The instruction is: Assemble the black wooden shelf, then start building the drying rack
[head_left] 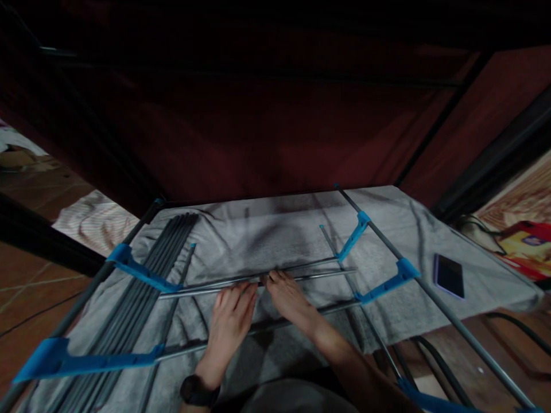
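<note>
My left hand, with a dark watch on the wrist, is closed around a thin grey metal tube. Right beside it, my right hand pinches a tube that runs off to the right. The fingertips nearly meet; how the tubes join between them is hidden. Just behind lies a crossbar of a frame with blue plastic brackets on the left and more blue brackets on the right. Nearer my body, another crossbar passes beneath my forearms.
A bundle of grey tubes lies on the grey cloth at left. A phone rests on the cloth at right. Dark red panels rise behind. A red and yellow package sits at far right.
</note>
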{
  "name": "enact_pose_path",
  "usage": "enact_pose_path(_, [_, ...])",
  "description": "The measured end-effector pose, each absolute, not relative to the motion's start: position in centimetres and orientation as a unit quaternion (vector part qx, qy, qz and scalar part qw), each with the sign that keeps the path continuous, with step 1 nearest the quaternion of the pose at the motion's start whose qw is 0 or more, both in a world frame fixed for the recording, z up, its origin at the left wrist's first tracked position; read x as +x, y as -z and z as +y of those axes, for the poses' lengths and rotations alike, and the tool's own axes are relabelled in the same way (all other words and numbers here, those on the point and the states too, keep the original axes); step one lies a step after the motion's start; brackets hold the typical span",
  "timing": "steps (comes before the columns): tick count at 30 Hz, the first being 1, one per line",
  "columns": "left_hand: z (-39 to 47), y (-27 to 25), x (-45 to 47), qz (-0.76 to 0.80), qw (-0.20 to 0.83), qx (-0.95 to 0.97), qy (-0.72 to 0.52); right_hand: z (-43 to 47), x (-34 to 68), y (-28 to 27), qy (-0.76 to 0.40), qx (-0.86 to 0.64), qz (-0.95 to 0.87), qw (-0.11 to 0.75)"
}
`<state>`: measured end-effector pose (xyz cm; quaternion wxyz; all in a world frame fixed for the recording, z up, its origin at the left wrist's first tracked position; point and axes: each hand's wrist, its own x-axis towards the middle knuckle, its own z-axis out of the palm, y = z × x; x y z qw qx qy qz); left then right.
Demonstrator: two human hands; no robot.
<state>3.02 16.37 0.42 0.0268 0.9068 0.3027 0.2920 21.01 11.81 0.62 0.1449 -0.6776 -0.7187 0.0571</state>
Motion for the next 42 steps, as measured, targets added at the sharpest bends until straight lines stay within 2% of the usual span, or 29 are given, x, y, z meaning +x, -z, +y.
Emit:
enact_pose_path(7, [18.6, 2.5, 2.9, 0.297, 0.021, 0.939, -0.174, 11.2, 19.9, 0.8, -0.044, -0.670, -0.721, 0.170])
enact_pose_path(14, [20.5, 4.8, 0.4, 0.306, 0.013, 0.936, -0.175, 9.5, 21.8, 1.9, -0.032, -0.684, -0.692, 0.227])
enact_pose_path(17, [21.4, 5.3, -1.1, 0.318, 0.007, 0.929, -0.190, 8.2, 23.4, 3.3, -0.019, -0.708, -0.629, 0.319])
enact_pose_path(21, [22.2, 5.9, -2.2, 0.331, 0.019, 0.918, -0.219, 6.7, 25.6, 5.6, -0.057, -0.725, -0.474, 0.497])
enact_pose_path(25, [22.2, 5.9, -2.2, 0.323, 0.040, 0.913, -0.247, 6.6, 27.6, 6.8, -0.178, -0.695, -0.255, 0.648])
enact_pose_path(28, [22.0, 5.5, -1.8, 0.314, 0.049, 0.912, -0.261, 6.8, 28.6, 5.6, -0.296, -0.609, -0.160, 0.719])
enact_pose_path(33, [21.7, 5.0, -1.2, 0.299, 0.046, 0.912, -0.277, 7.6, 29.3, 1.6, -0.380, -0.490, -0.133, 0.773])
enact_pose_path(42, [21.9, 4.2, -0.9, 0.293, 0.066, 0.899, -0.318, 9.5, 30.4, -1.6, -0.380, -0.461, -0.144, 0.789])
